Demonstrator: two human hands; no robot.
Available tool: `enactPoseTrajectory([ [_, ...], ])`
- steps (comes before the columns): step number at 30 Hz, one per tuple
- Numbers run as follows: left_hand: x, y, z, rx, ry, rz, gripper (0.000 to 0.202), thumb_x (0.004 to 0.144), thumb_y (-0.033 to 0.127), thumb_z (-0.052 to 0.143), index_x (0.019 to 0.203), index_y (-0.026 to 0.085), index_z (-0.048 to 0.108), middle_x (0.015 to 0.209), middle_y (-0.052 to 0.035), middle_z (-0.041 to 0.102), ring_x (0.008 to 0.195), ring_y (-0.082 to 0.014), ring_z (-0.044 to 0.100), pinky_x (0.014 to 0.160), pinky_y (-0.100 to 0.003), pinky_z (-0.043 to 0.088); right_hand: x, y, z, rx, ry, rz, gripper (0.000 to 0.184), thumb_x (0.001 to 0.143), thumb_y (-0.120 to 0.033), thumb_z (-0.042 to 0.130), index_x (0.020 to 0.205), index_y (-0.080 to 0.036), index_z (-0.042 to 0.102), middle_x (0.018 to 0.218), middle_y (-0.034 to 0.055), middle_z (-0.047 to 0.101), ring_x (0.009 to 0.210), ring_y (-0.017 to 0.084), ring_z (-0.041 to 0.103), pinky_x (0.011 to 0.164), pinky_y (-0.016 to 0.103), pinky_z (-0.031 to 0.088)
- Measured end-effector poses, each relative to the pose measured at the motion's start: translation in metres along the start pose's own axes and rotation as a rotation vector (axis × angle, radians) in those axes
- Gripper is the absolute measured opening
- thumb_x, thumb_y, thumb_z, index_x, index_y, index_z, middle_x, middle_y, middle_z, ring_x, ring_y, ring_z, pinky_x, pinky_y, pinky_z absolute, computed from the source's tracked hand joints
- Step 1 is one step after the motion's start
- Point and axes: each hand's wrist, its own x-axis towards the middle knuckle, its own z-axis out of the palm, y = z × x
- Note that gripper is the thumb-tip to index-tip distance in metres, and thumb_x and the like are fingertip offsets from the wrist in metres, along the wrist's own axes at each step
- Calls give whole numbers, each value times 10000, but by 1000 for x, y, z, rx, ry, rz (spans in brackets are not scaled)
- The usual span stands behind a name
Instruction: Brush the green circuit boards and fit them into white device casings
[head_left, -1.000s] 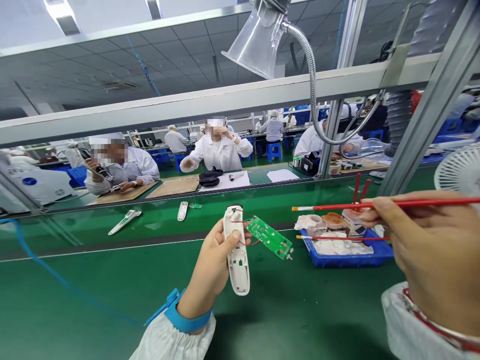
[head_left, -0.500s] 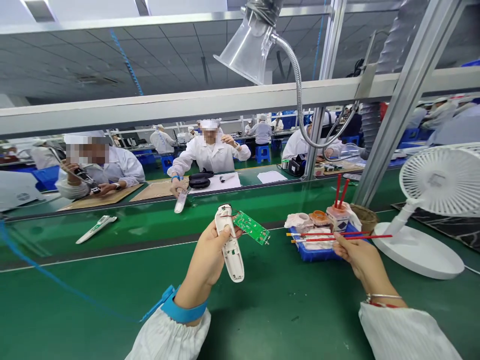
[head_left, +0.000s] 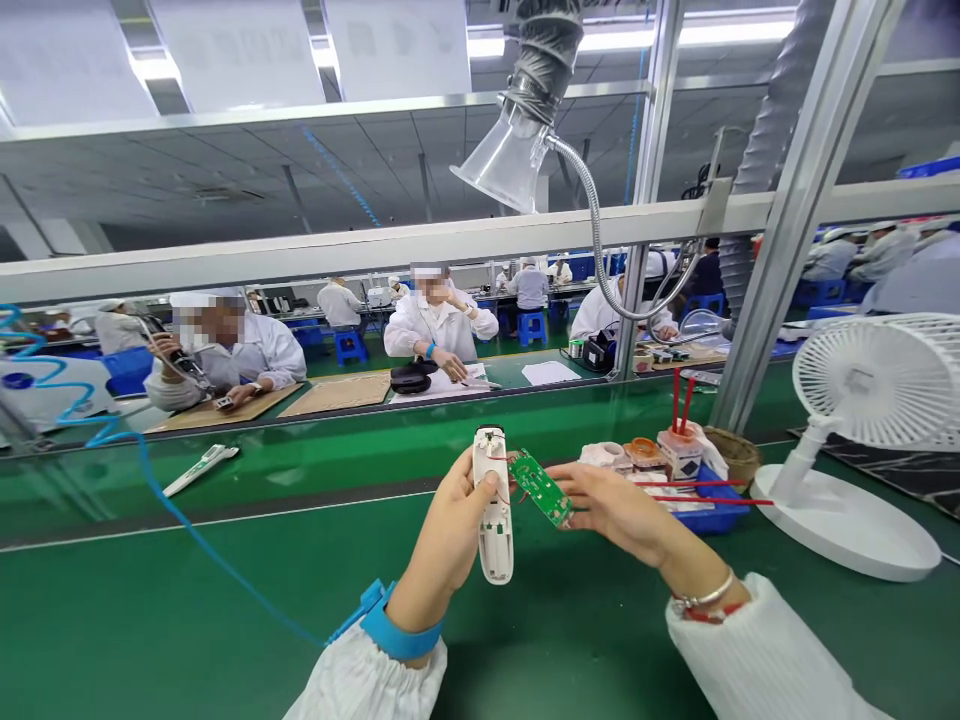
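My left hand (head_left: pixel 454 525) is closed around a long white plastic housing half (head_left: pixel 495 545), its hollow inner side facing me and its thumb across the middle. Thin red wires run from the housing's upper part to a green circuit board (head_left: pixel 541 488), which hangs tilted at its right. My right hand (head_left: pixel 615 505) has its fingers around the board's right edge and lower corner; some fingertips are hidden behind the board. Red-handled brushes (head_left: pixel 705 499) lie across a blue tray (head_left: pixel 716 518) behind my right hand. A blue wrist strap (head_left: pixel 405 630) circles my left wrist.
On the tray stand small jars (head_left: pixel 645 455) and a bottle (head_left: pixel 679 453) with upright red sticks. A white fan (head_left: pixel 844 505) stands at right. Above hangs a clear extraction hood (head_left: pixel 502 160). Another white device (head_left: pixel 201 468) lies at left. Co-workers (head_left: pixel 439 320) sit opposite.
My right hand has let go of the brush at the tray and moved left to the circuit board. The housing now stands more upright. The co-worker opposite has drawn an arm back.
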Motion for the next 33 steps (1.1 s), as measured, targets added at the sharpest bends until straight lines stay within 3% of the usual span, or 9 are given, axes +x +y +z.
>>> enactPoseTrajectory([
  [2, -3, 1, 2, 16, -34, 5, 359, 776, 302, 630, 1107, 171, 585, 986, -76, 651, 776, -162, 585, 724, -279, 440, 4, -6, 14, 102, -287, 70, 361, 787, -470, 619, 982, -166, 632, 918, 82, 668, 780, 173, 649, 680, 316, 529],
  [3, -4, 2, 2, 29, -51, 4, 370, 787, 311, 616, 1129, 177, 577, 1024, -83, 647, 772, -163, 592, 722, -285, 443, 6, -8, 17, 135, -371, 92, 344, 798, -449, 617, 995, -166, 624, 930, 84, 665, 760, 159, 647, 665, 299, 525],
  [6, -3, 2, -1, 94, -76, 11, 385, 813, 333, 577, 1173, 198, 559, 1077, -84, 636, 789, -174, 606, 735, -304, 446, 17, -7, 14, 169, -445, 116, 312, 780, -413, 654, 949, -155, 612, 910, 92, 669, 679, 135, 637, 608, 267, 509],
  [9, 0, 1, -8, 195, -65, 28, 405, 816, 316, 570, 1196, 179, 544, 1013, -77, 651, 824, -180, 596, 736, -287, 440, 27, -4, 6, 202, -522, 137, 323, 728, -393, 711, 922, -157, 603, 899, 83, 665, 689, 142, 640, 615, 273, 500],
  [13, 2, -1, -14, 319, -65, 23, 672, 821, 280, 557, 1418, 225, 253, 940, -56, 654, 769, -181, 603, 695, -296, 454, 33, -4, 1, 190, -609, 109, 528, 587, -361, 813, 1022, -146, 607, 902, 61, 642, 690, 137, 625, 637, 262, 474],
  [15, 3, -2, -17, 429, -68, 62, 691, 843, 273, 514, 1444, 284, 173, 918, -38, 642, 746, -177, 596, 683, -297, 454, 33, -5, 1, 133, -621, 105, 567, 543, -356, 830, 1016, -123, 622, 881, 51, 624, 697, 138, 612, 649, 260, 461],
  [21, 11, -11, -25, 927, -62, 327, 509, 794, 119, 437, 1224, 358, 565, 905, -43, 578, 772, -172, 539, 707, -277, 434, 25, -8, 8, -68, -503, 62, 475, 564, -300, 816, 958, -156, 596, 863, 11, 595, 706, 123, 583, 643, 245, 450],
  [27, 16, -22, -22, 1065, 58, 414, 410, 778, 133, 472, 1069, 334, 679, 981, -76, 603, 768, -189, 566, 663, -273, 433, 13, -8, 28, -321, -243, -164, 416, 588, -288, 797, 918, -180, 568, 861, 0, 575, 707, 121, 525, 621, 249, 455],
  [33, 18, -37, -26, 1101, 158, 467, 362, 821, 186, 472, 1106, 308, 659, 1094, -105, 609, 888, -242, 582, 695, -302, 434, 14, -6, 46, -116, -109, -97, 450, 560, -308, 816, 920, -165, 588, 735, -25, 572, 608, 98, 525, 590, 256, 480],
])
